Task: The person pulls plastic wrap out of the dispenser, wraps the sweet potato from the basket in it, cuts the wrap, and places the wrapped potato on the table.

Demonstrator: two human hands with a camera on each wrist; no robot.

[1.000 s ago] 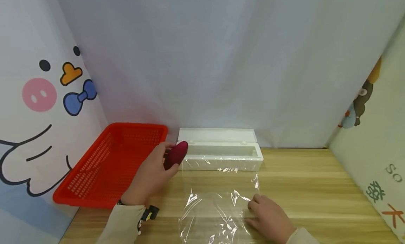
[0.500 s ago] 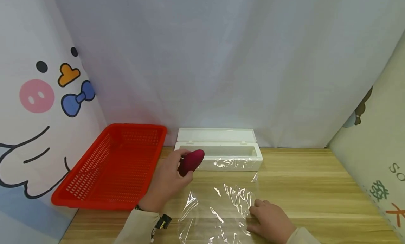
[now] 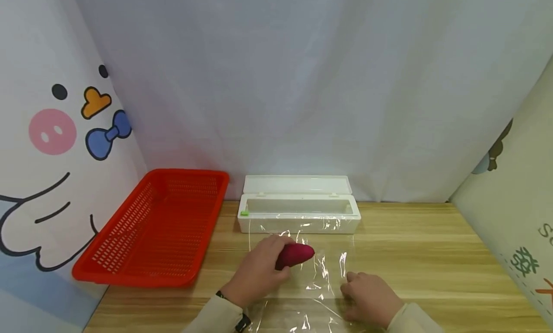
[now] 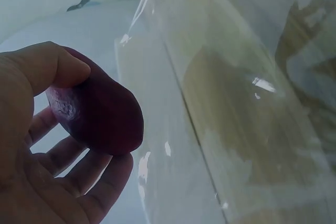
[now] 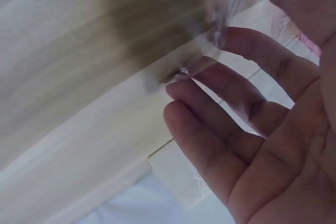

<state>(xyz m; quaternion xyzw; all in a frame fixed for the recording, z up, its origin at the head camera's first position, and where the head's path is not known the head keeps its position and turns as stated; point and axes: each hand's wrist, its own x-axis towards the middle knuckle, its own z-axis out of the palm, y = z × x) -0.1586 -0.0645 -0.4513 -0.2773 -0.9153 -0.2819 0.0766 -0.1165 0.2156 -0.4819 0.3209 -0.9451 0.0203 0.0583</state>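
A purple-red sweet potato (image 3: pixel 295 255) is gripped between the thumb and fingers of my left hand (image 3: pixel 259 270), above the cling film. The left wrist view shows the smooth dark sweet potato (image 4: pixel 105 108) with a rough patch near the thumb. Clear cling film (image 3: pixel 317 287) stretches from the white dispenser box (image 3: pixel 298 225) toward the front edge of the view. At its right border, my right hand (image 3: pixel 371 299) pinches the film. Close up, the film (image 5: pixel 210 19) bunches at the fingertips of that hand.
The dispenser's lid (image 3: pixel 297 184) stands raised at the back, and a green slider (image 3: pixel 244 213) sits at the box's left end. To the left lies a red perforated basket (image 3: pixel 194 256) on the wooden table (image 3: pixel 414 246). A pale curtain (image 3: pixel 302 83) hangs behind.
My left hand has carried the sweet potato rightward and down, from beside the basket to over the film. The right hand stays almost in place at the film's border.
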